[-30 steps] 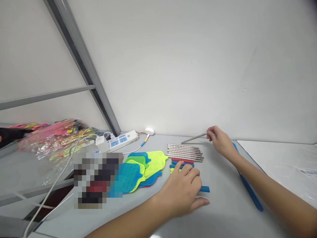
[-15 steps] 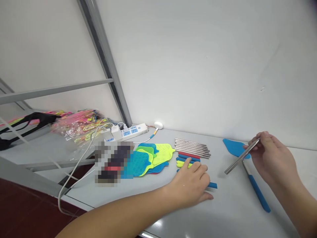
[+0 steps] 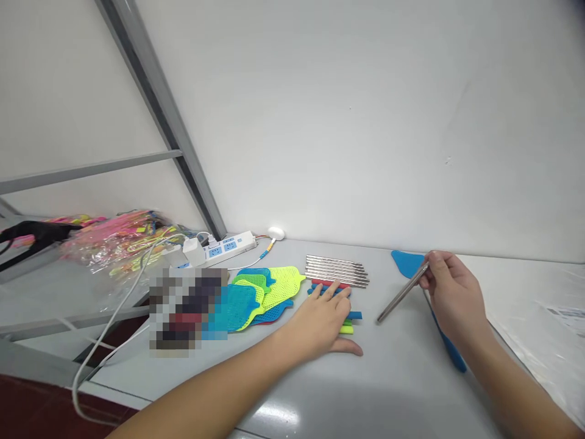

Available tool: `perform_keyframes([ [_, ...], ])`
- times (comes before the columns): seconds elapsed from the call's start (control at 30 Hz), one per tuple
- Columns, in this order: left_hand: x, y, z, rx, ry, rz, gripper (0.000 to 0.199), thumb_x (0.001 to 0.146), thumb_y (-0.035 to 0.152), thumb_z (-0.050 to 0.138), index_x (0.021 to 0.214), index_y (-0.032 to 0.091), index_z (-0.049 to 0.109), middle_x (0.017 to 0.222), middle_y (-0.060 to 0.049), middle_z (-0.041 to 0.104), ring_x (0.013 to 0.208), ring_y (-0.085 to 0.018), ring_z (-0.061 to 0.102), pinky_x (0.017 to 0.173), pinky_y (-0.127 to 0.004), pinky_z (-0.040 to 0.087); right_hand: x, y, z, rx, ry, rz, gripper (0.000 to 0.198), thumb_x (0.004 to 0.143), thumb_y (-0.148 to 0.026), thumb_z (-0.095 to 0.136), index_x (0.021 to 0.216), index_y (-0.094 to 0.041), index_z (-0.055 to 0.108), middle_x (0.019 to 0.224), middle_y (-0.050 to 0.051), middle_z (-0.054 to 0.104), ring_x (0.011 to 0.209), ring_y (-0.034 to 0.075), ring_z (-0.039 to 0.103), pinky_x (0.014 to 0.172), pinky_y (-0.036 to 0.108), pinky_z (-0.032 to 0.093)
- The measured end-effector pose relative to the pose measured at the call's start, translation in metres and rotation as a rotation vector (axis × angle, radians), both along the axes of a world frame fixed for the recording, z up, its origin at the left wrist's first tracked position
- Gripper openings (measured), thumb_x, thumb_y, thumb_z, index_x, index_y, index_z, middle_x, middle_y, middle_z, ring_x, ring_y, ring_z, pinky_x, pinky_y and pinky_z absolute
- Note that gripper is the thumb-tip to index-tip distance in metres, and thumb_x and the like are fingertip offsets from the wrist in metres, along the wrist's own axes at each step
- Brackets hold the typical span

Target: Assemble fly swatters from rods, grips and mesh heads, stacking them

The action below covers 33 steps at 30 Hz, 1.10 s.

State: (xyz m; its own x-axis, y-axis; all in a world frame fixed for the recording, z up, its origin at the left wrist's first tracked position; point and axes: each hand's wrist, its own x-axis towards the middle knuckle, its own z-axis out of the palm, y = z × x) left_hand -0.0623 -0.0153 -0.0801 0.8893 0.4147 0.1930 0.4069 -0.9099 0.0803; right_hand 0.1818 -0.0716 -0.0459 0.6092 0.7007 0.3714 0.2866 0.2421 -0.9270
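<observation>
My left hand [image 3: 322, 320] lies spread over a row of coloured plastic handle tubes [image 3: 348, 329], blue, red and yellow-green, partly hidden by its fingers; its thumb stretches out along the table. My right hand [image 3: 452, 292] pinches a silver metal rod [image 3: 397, 300] by its upper end, the lower end slanting down to the left over the table. Behind that hand lies a blue fly swatter [image 3: 406, 263] with a blue handle, its middle covered. Several silver rods [image 3: 336, 268] lie side by side beyond the handles. Left of them is a pile of mesh fly swatter heads [image 3: 286, 286].
A white power strip [image 3: 228, 247] with plugs and cables stands near the wall. A pixelated object [image 3: 187, 311] sits left of the swatter heads. Bags of colourful items [image 3: 123, 241] lie on the far left behind a metal frame [image 3: 169, 122]. White plastic sheeting [image 3: 543, 311] covers the right side.
My left hand has spread its fingers further over the handles, and a yellow-green one now shows beneath it. My right hand still holds the rod. The view has shifted to the right.
</observation>
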Motion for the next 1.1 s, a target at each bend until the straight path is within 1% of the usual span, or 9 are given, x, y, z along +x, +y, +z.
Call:
perform_keyframes([
  [0.23,0.003,0.011,0.004,-0.086,-0.004,-0.056,0.078,0.080,0.065,0.057,0.139,0.016,0.040,0.145,-0.015,0.047,0.140,-0.030,0.035,0.113,-0.051,0.027,-0.010,-0.007,0.009,-0.038,0.080,-0.005,0.032,0.085,-0.056,0.059,0.086,-0.023,0.058,0.059,-0.005,0.046,0.057,0.012,0.049,0.057,0.026,0.046],
  [0.43,0.002,0.012,0.010,-0.127,-0.029,-0.080,0.080,0.078,0.065,0.060,0.139,0.017,0.039,0.143,-0.014,0.049,0.141,-0.029,0.033,0.114,-0.053,0.023,-0.021,-0.014,0.018,-0.082,0.014,-0.025,0.025,0.086,-0.049,0.061,0.087,-0.024,0.060,0.072,-0.002,0.055,0.061,0.011,0.052,0.059,0.025,0.047],
  [0.5,0.002,0.010,0.014,-0.118,-0.057,-0.078,0.071,0.080,0.064,0.058,0.132,0.017,0.045,0.143,-0.014,0.049,0.141,-0.030,0.031,0.114,-0.056,0.020,-0.023,-0.014,0.017,-0.105,-0.033,-0.029,0.024,0.086,-0.048,0.061,0.089,-0.024,0.061,0.075,-0.001,0.057,0.064,0.013,0.054,0.061,0.026,0.048],
  [0.6,0.003,0.002,0.017,-0.099,-0.134,-0.133,0.050,0.085,0.062,0.054,0.106,0.017,0.057,0.138,-0.013,0.054,0.135,-0.031,0.039,0.112,-0.054,0.023,-0.025,-0.012,0.010,-0.118,-0.126,-0.016,0.024,0.086,-0.046,0.062,0.088,-0.023,0.059,0.077,-0.001,0.057,0.066,0.013,0.052,0.061,0.025,0.045],
  [0.67,0.005,-0.006,0.015,-0.090,-0.197,-0.220,0.041,0.090,0.058,0.051,0.089,0.018,0.056,0.128,-0.011,0.061,0.122,-0.029,0.051,0.105,-0.049,0.031,-0.025,-0.010,0.003,-0.137,-0.200,0.016,0.023,0.087,-0.045,0.060,0.084,-0.023,0.057,0.077,-0.001,0.057,0.065,0.012,0.049,0.060,0.025,0.042],
  [0.73,0.009,-0.018,0.010,-0.110,-0.217,-0.311,0.040,0.091,0.056,0.048,0.082,0.018,0.053,0.110,-0.009,0.068,0.100,-0.024,0.060,0.090,-0.041,0.041,-0.024,-0.008,-0.005,-0.175,-0.278,0.063,0.026,0.089,-0.045,0.058,0.078,-0.022,0.053,0.072,-0.002,0.055,0.063,0.012,0.047,0.059,0.025,0.039],
  [0.87,0.013,-0.039,0.001,-0.238,-0.101,-0.347,0.040,0.090,0.057,0.047,0.076,0.020,0.049,0.070,-0.002,0.062,0.063,-0.017,0.056,0.058,-0.030,0.039,-0.022,-0.005,-0.014,-0.261,-0.446,0.131,0.036,0.091,-0.047,0.053,0.066,-0.022,0.044,0.060,-0.004,0.045,0.056,0.012,0.040,0.054,0.026,0.034],
  [1.0,0.009,-0.045,0.007,-0.478,-0.049,-0.214,0.028,0.096,0.047,0.040,0.086,0.021,0.048,0.071,0.000,0.059,0.059,-0.015,0.053,0.052,-0.026,0.034,-0.022,-0.010,-0.010,-0.275,-0.527,0.136,0.036,0.092,-0.049,0.051,0.068,-0.022,0.048,0.060,-0.004,0.049,0.054,0.012,0.040,0.053,0.026,0.033],
  [1.1,0.007,-0.043,0.016,-0.667,-0.100,-0.143,0.028,0.099,0.044,0.030,0.093,0.021,0.045,0.078,-0.001,0.058,0.066,-0.015,0.053,0.056,-0.025,0.035,-0.026,-0.017,-0.002,-0.229,-0.383,0.093,0.032,0.093,-0.051,0.049,0.080,-0.022,0.057,0.060,-0.003,0.052,0.053,0.012,0.043,0.051,0.026,0.034],
])
